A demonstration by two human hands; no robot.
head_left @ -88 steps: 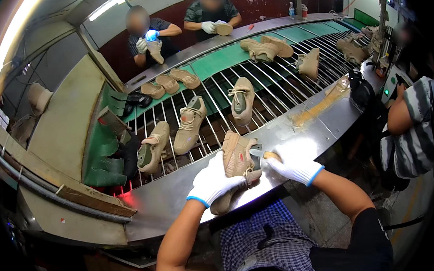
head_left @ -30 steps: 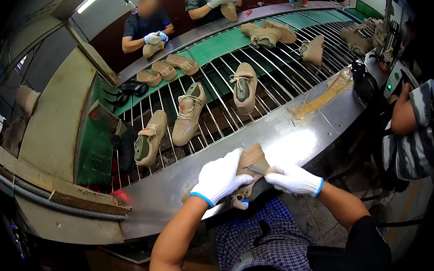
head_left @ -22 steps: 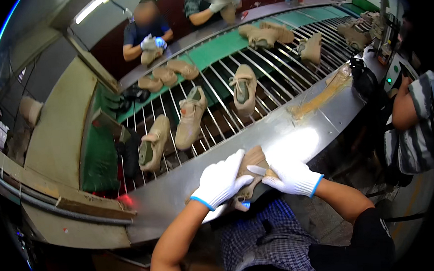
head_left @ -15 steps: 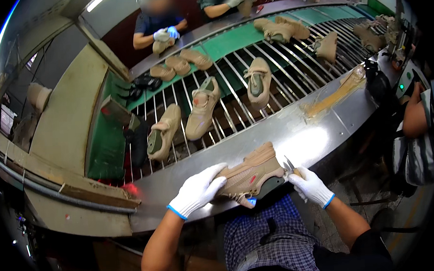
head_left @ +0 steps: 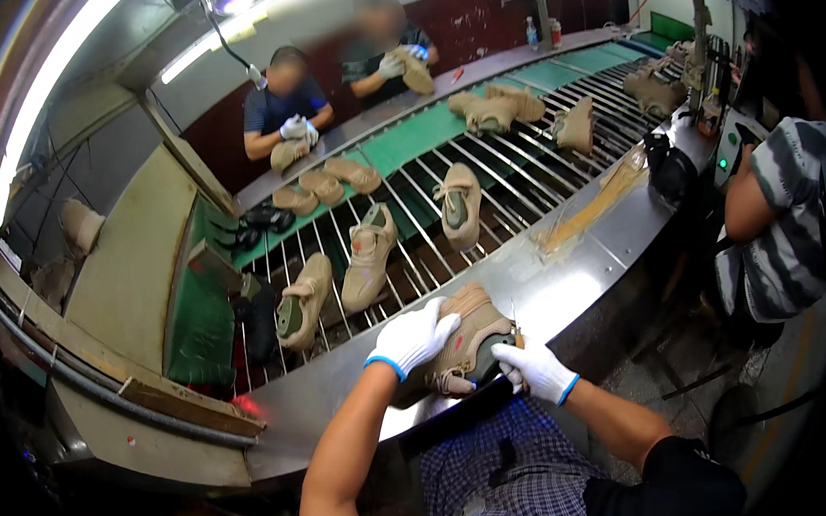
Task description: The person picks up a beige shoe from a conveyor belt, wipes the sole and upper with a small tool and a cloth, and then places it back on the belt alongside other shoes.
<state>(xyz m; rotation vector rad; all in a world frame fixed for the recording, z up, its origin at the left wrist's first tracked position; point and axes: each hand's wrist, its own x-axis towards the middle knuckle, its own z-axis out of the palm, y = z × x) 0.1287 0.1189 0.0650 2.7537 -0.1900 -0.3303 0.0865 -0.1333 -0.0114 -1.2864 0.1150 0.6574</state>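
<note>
My left hand [head_left: 412, 338], in a white glove with a blue cuff, grips a tan sneaker [head_left: 477, 329] from its left side. The sneaker lies tilted on its side at the near edge of the metal counter, sole away from me, its green-grey opening toward my right hand. My right hand [head_left: 538, 369], gloved the same way, is closed around a small pointed cutting tool [head_left: 518, 337] with a tan handle. Its tip points up beside the sneaker's heel end. Whether the blade is single or double cannot be made out.
Several tan sneakers, one of them here [head_left: 370, 257], stand on the metal roller conveyor [head_left: 413, 249] beyond the counter [head_left: 563, 278]. Two co-workers [head_left: 284, 111] handle shoes on the far side. A person in a striped shirt [head_left: 785, 220] is at my right. A green-lined machine opening [head_left: 192, 316] is at left.
The view has shifted, so the scene sits lower and farther left. The sneaker is turned more upright, my left hand has moved over its upper side, and the cutting tool is now more upright.
</note>
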